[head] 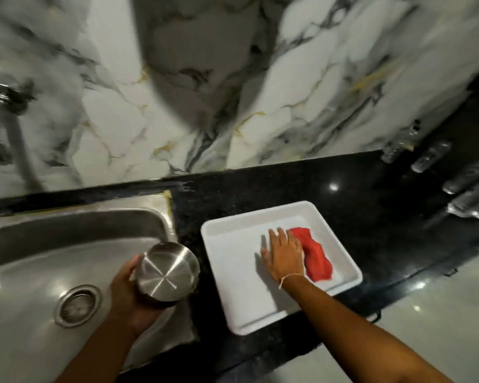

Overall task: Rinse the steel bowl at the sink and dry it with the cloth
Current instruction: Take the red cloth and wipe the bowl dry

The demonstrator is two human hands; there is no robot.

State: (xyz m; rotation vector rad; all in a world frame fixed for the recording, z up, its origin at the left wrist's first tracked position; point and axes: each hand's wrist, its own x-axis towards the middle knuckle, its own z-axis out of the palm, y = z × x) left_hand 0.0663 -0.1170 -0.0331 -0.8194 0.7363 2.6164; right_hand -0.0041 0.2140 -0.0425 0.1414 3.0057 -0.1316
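My left hand [127,294] grips the steel bowl [166,272], turned so its flat bottom faces up, over the right edge of the steel sink [39,258]. A red cloth [314,255] lies crumpled in a white tray [233,299] on the black counter. My right hand [284,252] is spread flat over the tray with fingers apart, its outer edge touching the cloth's left side. It holds nothing that I can see.
The sink drain [78,305] sits left of the bowl. A tap [0,120] juts from the marble wall at far left. Several clear bottles [454,178] lie at the counter's back right. The black counter [371,217] surrounds the tray.
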